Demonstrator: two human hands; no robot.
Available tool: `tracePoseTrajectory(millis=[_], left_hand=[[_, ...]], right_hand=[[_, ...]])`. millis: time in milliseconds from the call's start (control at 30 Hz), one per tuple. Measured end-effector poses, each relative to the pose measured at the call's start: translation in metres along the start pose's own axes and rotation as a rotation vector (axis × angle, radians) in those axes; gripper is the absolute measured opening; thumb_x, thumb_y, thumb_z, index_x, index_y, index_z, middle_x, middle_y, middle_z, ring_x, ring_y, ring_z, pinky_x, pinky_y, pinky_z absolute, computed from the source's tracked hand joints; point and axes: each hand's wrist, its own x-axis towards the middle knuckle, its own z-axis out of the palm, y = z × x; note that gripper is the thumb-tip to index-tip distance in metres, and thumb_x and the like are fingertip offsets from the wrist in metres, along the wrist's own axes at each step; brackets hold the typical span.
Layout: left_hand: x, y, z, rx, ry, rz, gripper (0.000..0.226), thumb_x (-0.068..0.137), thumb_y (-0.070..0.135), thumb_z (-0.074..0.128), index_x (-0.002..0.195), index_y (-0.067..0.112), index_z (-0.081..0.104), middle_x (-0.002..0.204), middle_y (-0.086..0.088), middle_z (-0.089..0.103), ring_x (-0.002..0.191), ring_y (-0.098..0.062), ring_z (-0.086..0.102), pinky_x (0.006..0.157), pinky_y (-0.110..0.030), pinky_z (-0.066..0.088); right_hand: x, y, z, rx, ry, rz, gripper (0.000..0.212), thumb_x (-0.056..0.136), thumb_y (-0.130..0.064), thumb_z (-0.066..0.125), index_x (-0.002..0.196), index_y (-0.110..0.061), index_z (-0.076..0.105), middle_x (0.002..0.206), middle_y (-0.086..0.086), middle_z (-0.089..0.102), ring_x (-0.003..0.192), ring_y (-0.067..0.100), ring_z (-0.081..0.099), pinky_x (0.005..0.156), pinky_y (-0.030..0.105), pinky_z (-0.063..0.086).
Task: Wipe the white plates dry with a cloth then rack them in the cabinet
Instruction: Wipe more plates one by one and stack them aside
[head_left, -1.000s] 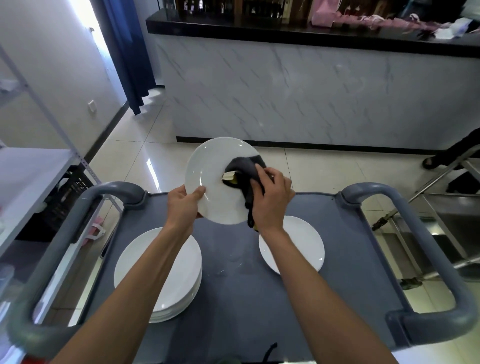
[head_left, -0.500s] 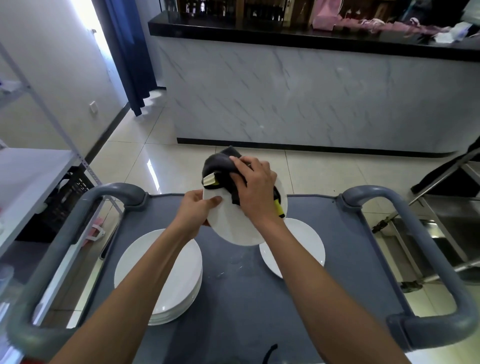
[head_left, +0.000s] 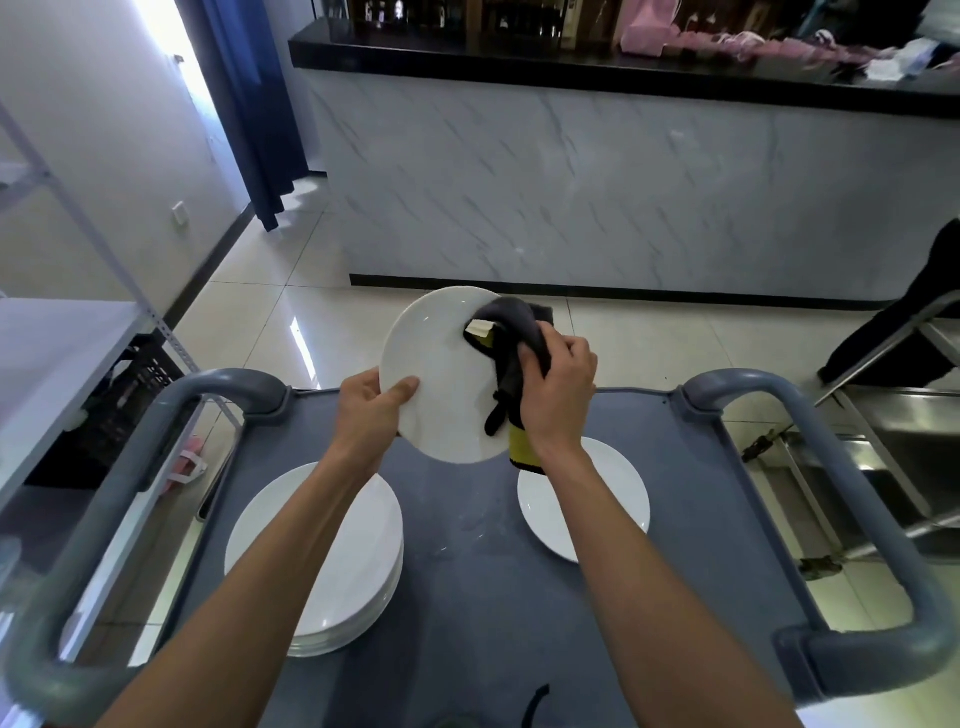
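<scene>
Plates are the work items, and they sit on or above a grey trolley (head_left: 467, 597) with a matte top and rounded tubular handles at both sides. Stack of white plates (head_left: 322, 561): round, glossy, glazed, resting on the trolley's left half. Single white plate (head_left: 613, 499): lying flat on the right half, apart from the stack. Held plate (head_left: 441, 364): raised above the trolley's far edge, tilted with its face toward the person. Left hand (head_left: 371, 410): grips the plate's lower left rim, thumb on the face. Right hand (head_left: 556, 389): clenched around a dark grey cloth (head_left: 511, 343), soft and bunched, with a yellow band hanging below the wrist, pressed on the plate's right portion. To do this step well, keep the rim grip firm, sweep the cloth across the whole face, then turn the plate and dry the back.
</scene>
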Motion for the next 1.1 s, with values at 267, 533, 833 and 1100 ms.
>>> tracePoseTrajectory(millis=[267, 533, 833, 1100], left_hand=[[0.006, -0.007, -0.001, 0.080, 0.076, 0.136, 0.013, 0.095, 0.017, 0.067, 0.084, 0.021, 0.071, 0.080, -0.002, 0.070, 0.077, -0.024, 0.063, 0.070, -0.041, 0.055], [0.006, -0.010, -0.005, 0.436, 0.006, 0.434, 0.013, 0.099, 0.016, 0.060, 0.088, 0.016, 0.066, 0.070, 0.007, 0.060, 0.065, -0.013, 0.052, 0.056, -0.024, 0.042], [0.015, -0.011, -0.023, 0.672, -0.037, 0.739, 0.025, 0.102, 0.021, 0.053, 0.119, 0.016, 0.070, 0.068, 0.001, 0.059, 0.052, -0.017, 0.043, 0.053, -0.023, 0.040], [0.029, -0.012, -0.044, 0.958, -0.067, 1.020, 0.026, 0.095, 0.010, 0.056, 0.118, 0.010, 0.069, 0.084, -0.009, 0.073, 0.063, -0.026, 0.061, 0.056, -0.030, 0.053]], right_hand=[[-0.010, -0.001, -0.006, 0.329, -0.020, 0.275, 0.024, 0.102, -0.030, 0.056, 0.124, -0.023, 0.062, 0.109, -0.003, 0.057, 0.103, 0.016, 0.057, 0.090, 0.029, 0.048], [-0.001, -0.016, -0.017, 0.530, 0.009, 0.386, 0.022, 0.102, -0.032, 0.056, 0.120, -0.023, 0.065, 0.109, -0.006, 0.068, 0.101, 0.013, 0.065, 0.081, 0.025, 0.054], [-0.003, -0.016, -0.023, 0.557, -0.077, 0.372, 0.018, 0.101, -0.029, 0.058, 0.113, -0.020, 0.068, 0.101, -0.006, 0.070, 0.097, 0.016, 0.068, 0.078, 0.028, 0.057], [-0.017, -0.011, -0.021, 0.578, -0.202, 0.466, 0.013, 0.097, -0.033, 0.062, 0.100, -0.026, 0.072, 0.095, -0.003, 0.075, 0.093, 0.020, 0.071, 0.088, 0.050, 0.058]])
